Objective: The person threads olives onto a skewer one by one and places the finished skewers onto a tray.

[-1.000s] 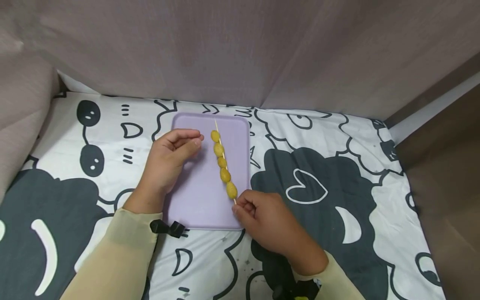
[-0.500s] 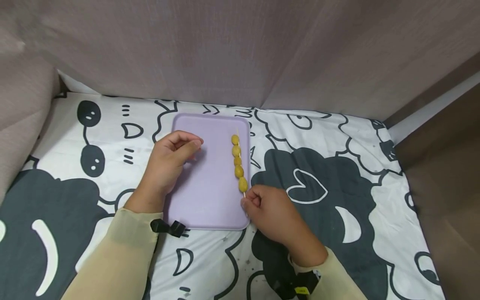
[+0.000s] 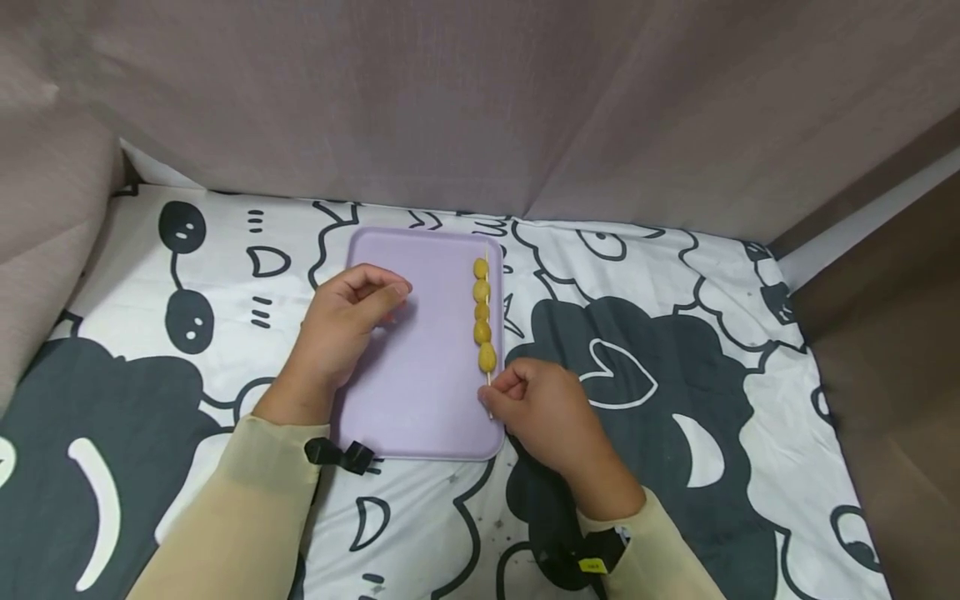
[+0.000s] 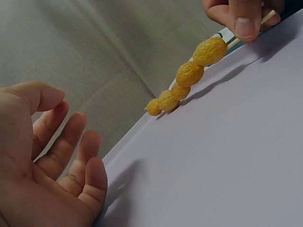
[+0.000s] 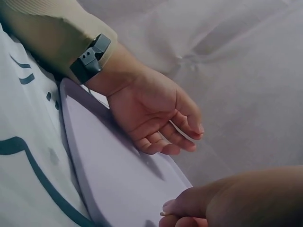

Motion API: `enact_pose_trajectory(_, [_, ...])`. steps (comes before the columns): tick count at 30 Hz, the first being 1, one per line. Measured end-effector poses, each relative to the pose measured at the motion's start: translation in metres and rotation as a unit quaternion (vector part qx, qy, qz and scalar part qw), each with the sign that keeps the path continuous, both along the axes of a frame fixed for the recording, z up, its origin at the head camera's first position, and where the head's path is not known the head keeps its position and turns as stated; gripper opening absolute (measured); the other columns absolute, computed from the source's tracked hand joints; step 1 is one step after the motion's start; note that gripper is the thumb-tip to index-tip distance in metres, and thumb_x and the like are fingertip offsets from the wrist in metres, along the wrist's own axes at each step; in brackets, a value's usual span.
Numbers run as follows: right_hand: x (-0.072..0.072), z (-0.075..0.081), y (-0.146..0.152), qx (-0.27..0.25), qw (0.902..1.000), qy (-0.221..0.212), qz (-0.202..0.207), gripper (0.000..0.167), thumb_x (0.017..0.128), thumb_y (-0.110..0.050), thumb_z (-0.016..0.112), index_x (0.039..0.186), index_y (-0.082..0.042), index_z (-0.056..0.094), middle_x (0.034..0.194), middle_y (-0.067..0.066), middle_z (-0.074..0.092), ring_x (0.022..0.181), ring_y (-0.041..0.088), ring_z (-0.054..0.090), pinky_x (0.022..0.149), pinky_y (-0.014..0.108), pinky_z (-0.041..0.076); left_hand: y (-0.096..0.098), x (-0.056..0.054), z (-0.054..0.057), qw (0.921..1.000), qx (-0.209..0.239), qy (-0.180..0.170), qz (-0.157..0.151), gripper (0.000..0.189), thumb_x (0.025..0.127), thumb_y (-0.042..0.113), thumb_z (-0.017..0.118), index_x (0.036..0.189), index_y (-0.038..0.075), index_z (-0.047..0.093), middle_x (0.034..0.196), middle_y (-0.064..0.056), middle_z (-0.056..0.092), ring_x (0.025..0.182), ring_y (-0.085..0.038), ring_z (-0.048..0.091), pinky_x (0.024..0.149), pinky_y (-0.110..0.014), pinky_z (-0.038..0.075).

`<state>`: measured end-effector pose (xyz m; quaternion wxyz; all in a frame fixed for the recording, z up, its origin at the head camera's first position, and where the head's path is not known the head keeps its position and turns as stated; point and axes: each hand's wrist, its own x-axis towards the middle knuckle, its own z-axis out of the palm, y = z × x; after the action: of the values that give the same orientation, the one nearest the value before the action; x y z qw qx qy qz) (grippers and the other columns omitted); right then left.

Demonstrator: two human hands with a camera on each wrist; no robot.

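A skewer of several yellow, wrinkled, oval fruit-like pieces (image 3: pixel 482 312) lies along the right side of a lilac tray (image 3: pixel 416 417). My right hand (image 3: pixel 543 412) pinches the bare near end of its thin wooden stick between thumb and fingers. In the left wrist view the skewered pieces (image 4: pixel 190 73) slant down from the right fingertips, the far ones close over the tray, with a shadow beneath. My left hand (image 3: pixel 347 329) hovers over the tray's left side, fingers loosely curled and holding nothing; the right wrist view shows its palm (image 5: pixel 151 106).
Under the tray spreads a white cloth (image 3: pixel 420 517) with dark cartoon shapes. A grey-brown fabric wall (image 3: pixel 480 100) rises behind it, and a brown panel (image 3: pixel 892 358) stands at the right. Black camera bands (image 3: pixel 339 456) sit on the wrists.
My right hand has carried the skewer from the tray's middle to its right edge, turning it nearly parallel to that edge. The left hand has stayed almost still.
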<state>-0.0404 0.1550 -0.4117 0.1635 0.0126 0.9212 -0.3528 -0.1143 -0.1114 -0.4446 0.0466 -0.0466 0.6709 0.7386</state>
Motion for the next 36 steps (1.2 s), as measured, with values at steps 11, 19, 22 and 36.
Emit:
enact_pose_trajectory(11, [0.002,-0.008,-0.008,0.012,0.9995,0.028,-0.002,0.028,0.096,-0.022,0.086,0.075,-0.016,0.069,0.064,-0.004,0.064,0.061,0.015,0.060,0.049,0.026,0.043,-0.003,0.001,-0.001,0.9999,-0.010,-0.003,-0.004,0.020,0.104,0.013,0.078,0.113,-0.004,0.076,0.096,-0.003,0.081,0.091,-0.015,0.072,0.081,-0.030,0.062])
enact_pose_trajectory(19, [0.003,-0.011,-0.011,0.016,0.9993,0.033,0.000,0.031,0.097,-0.021,0.081,0.071,-0.016,0.066,0.058,-0.004,0.060,0.057,0.014,0.058,0.048,0.026,0.040,-0.003,0.001,-0.002,0.9999,-0.008,-0.004,-0.009,0.013,0.104,0.014,0.079,0.109,0.003,0.077,0.097,-0.005,0.081,0.092,-0.014,0.072,0.082,-0.030,0.062])
enact_pose_trajectory(22, [0.005,-0.012,-0.011,0.020,0.9994,0.028,0.002,0.033,0.098,-0.021,0.082,0.069,-0.017,0.066,0.056,-0.004,0.057,0.057,0.014,0.057,0.047,0.026,0.038,-0.003,0.001,-0.002,0.9999,-0.008,-0.003,-0.012,0.009,0.104,0.015,0.080,0.106,0.006,0.078,0.097,-0.005,0.081,0.092,-0.015,0.072,0.081,-0.030,0.061])
enact_pose_trajectory(36, [0.004,-0.013,-0.012,0.038,0.9989,0.025,0.016,0.034,0.097,-0.024,0.087,0.070,-0.018,0.067,0.056,-0.005,0.057,0.058,0.013,0.058,0.048,0.026,0.038,-0.004,0.003,-0.004,0.9998,-0.014,-0.002,-0.017,0.012,0.103,0.015,0.080,0.107,0.004,0.078,0.101,-0.011,0.080,0.093,-0.020,0.072,0.080,-0.029,0.061])
